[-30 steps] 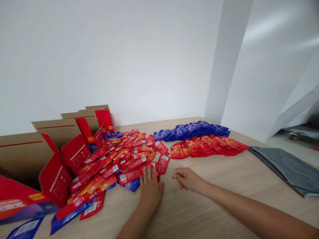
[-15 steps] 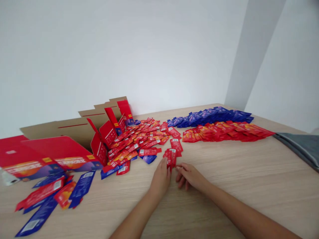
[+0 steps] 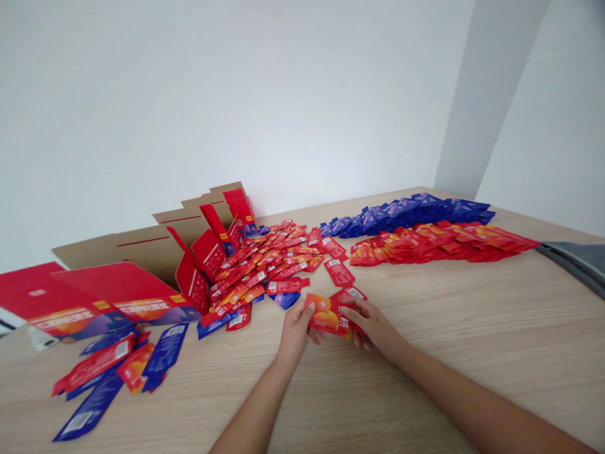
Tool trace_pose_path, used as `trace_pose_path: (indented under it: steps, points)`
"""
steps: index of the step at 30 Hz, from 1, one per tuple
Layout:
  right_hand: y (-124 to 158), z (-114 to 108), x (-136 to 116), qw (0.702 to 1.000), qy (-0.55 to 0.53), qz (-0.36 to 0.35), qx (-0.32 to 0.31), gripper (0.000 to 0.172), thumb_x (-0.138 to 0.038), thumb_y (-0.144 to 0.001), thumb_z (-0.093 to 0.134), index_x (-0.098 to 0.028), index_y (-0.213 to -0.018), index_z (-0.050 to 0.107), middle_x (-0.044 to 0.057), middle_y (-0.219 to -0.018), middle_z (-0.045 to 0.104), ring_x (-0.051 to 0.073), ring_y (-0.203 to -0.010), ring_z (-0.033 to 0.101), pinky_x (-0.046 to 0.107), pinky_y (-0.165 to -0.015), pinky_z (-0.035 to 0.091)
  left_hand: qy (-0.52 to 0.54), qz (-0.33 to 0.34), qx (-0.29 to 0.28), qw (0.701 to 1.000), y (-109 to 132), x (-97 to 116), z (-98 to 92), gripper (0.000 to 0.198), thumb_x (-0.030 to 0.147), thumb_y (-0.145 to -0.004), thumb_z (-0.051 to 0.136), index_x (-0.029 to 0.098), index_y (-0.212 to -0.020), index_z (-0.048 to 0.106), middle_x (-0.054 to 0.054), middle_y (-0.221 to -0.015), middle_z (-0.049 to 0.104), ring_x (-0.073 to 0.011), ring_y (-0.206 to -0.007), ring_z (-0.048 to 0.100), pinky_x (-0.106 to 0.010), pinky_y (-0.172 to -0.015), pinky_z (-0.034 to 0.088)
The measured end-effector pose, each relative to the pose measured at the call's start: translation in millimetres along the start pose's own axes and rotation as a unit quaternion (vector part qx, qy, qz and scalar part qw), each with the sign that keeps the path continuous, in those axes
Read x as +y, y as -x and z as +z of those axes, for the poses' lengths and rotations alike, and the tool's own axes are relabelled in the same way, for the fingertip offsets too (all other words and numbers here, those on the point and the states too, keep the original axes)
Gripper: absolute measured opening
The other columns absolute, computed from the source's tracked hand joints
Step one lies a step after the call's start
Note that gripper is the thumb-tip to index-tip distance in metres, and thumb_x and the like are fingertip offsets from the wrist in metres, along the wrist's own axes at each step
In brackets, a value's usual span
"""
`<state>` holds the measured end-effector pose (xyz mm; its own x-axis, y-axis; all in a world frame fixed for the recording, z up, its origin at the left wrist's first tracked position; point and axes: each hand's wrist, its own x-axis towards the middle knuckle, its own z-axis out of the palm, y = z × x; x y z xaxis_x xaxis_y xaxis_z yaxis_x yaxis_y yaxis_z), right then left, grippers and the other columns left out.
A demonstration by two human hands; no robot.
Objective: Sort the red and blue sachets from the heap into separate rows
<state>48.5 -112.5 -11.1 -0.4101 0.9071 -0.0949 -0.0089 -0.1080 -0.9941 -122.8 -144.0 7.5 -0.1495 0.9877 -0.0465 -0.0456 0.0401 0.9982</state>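
Low over the table, a red and orange sachet (image 3: 325, 315) lies between my two hands, its orange printed side up. My left hand (image 3: 297, 328) pinches its left end with thumb on top. My right hand (image 3: 371, 325) grips its right end, and another red sachet (image 3: 352, 293) with a barcode shows just behind those fingers. Whether that one is also held I cannot tell. Just beyond lies a single red sachet (image 3: 339, 272), barcode up. To the left of it spreads a loose heap of red sachets (image 3: 269, 258), with a few blue ones underneath.
A red printed carton (image 3: 137, 287) lies on its side at the left, flaps open. Mixed red and blue sachets (image 3: 127, 366) lie before it. Overlapping rows of blue sachets (image 3: 401, 214) and red sachets (image 3: 439, 243) stretch to the right. A grey cloth item (image 3: 579, 261) sits at the right edge.
The sachet in my hands has turned from upright, barcode side showing, to lying crosswise with its orange side up. My right hand has closed on its right end.
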Motion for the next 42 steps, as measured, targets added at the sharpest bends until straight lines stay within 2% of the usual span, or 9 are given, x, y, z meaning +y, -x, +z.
trace_pose_path:
  steps: [8, 15, 17, 22, 25, 28, 35, 38, 42]
  points:
    - [7.6, -7.4, -10.4, 0.987, 0.078, 0.037, -0.138, 0.041, -0.057, -0.068, 0.061, -0.017, -0.071, 0.056, -0.009, -0.040, 0.049, 0.003, -0.026, 0.035, 0.016, -0.028, 0.018, -0.295, 0.146, 0.079, 0.941, -21.3, 2.5, -48.7, 0.027, 0.044, -0.074, 0.056, 0.019, -0.078, 0.065, -0.006, -0.087, 0.068, -0.0232, -0.088, 0.059, -0.037, -0.085, 0.043]
    - [5.6, -8.2, -8.2, 0.996, 0.068, 0.022, -0.061, 0.038, -0.054, -0.068, 0.063, -0.017, -0.079, 0.056, -0.011, -0.037, 0.045, 0.004, -0.027, 0.033, 0.016, -0.028, 0.020, -0.171, -0.044, -0.242, 0.954, -1.2, 4.4, -13.3, 0.037, 0.051, -0.066, 0.068, 0.014, -0.072, 0.065, 0.001, -0.065, 0.063, -0.0111, -0.056, 0.053, -0.022, -0.056, 0.039]
    - [6.6, -6.4, -9.2, 0.999, 0.047, 0.000, -0.021, 0.039, -0.053, -0.069, 0.063, -0.019, -0.085, 0.055, -0.011, -0.040, 0.046, 0.005, -0.026, 0.030, 0.017, -0.027, 0.018, -0.106, -0.111, -0.270, 0.950, 4.5, 1.8, -4.6, 0.041, 0.051, -0.060, 0.074, 0.013, -0.070, 0.064, 0.002, -0.060, 0.062, -0.0089, -0.049, 0.050, -0.021, -0.051, 0.037]
    - [-0.8, -13.4, -8.6, 0.989, 0.085, -0.071, 0.098, 0.034, -0.051, -0.085, 0.039, -0.020, -0.094, 0.054, -0.006, -0.052, 0.054, 0.010, -0.032, 0.043, 0.023, -0.031, 0.033, 0.055, -0.160, -0.233, 0.958, 7.9, -3.7, 0.1, 0.039, 0.039, -0.057, 0.080, 0.010, -0.078, 0.066, -0.004, -0.063, 0.066, -0.0108, -0.047, 0.055, -0.023, -0.049, 0.046]
    - [-11.0, -24.7, -1.8, 0.939, 0.242, -0.203, 0.138, 0.031, -0.033, -0.086, 0.038, -0.017, -0.105, 0.056, 0.009, -0.088, 0.068, 0.021, -0.082, 0.064, 0.036, -0.071, 0.051, 0.157, -0.126, -0.152, 0.968, 3.3, -4.8, -3.5, 0.032, 0.029, -0.064, 0.077, 0.010, -0.087, 0.065, -0.006, -0.070, 0.069, -0.0124, -0.051, 0.060, -0.024, -0.051, 0.051]
    - [-16.0, -26.3, 5.5, 0.856, 0.444, -0.257, 0.066, 0.045, -0.018, -0.077, 0.045, -0.014, -0.122, 0.052, 0.015, -0.130, 0.055, 0.025, -0.123, 0.045, 0.044, -0.101, 0.034, 0.239, -0.090, -0.045, 0.966, -3.0, -6.1, -8.6, 0.029, 0.017, -0.067, 0.071, 0.013, -0.094, 0.061, -0.007, -0.078, 0.071, -0.0163, -0.059, 0.066, -0.026, -0.056, 0.054]
    - [-4.3, -12.0, -8.3, 0.756, 0.627, -0.187, 0.030, 0.034, -0.019, -0.087, 0.042, -0.014, -0.117, 0.058, 0.015, -0.114, 0.064, 0.027, -0.108, 0.052, 0.039, -0.088, 0.038, 0.307, -0.042, 0.039, 0.950, -6.4, -10.3, -11.0, 0.035, 0.006, -0.065, 0.063, 0.013, -0.098, 0.058, -0.007, -0.083, 0.072, -0.0188, -0.072, 0.070, -0.028, -0.068, 0.056]
    - [-0.7, -19.0, -13.6, 0.792, 0.580, -0.172, 0.080, 0.026, -0.020, -0.089, 0.038, -0.015, -0.099, 0.062, 0.014, -0.099, 0.067, 0.025, -0.095, 0.058, 0.035, -0.081, 0.041, 0.317, -0.025, 0.059, 0.946, -6.0, -12.4, -10.1, 0.037, 0.009, -0.064, 0.066, 0.015, -0.100, 0.058, -0.006, -0.086, 0.071, -0.0187, -0.073, 0.069, -0.028, -0.068, 0.055]
    - [1.4, -19.1, -9.8, 0.935, 0.308, -0.065, 0.163, 0.034, -0.040, -0.093, 0.026, -0.020, -0.082, 0.051, 0.001, -0.059, 0.058, 0.017, -0.051, 0.055, 0.027, -0.050, 0.041, 0.301, -0.032, 0.059, 0.951, -2.5, -12.3, -1.4, 0.037, 0.019, -0.064, 0.073, 0.016, -0.098, 0.060, -0.005, -0.087, 0.071, -0.0203, -0.077, 0.069, -0.031, -0.073, 0.054]
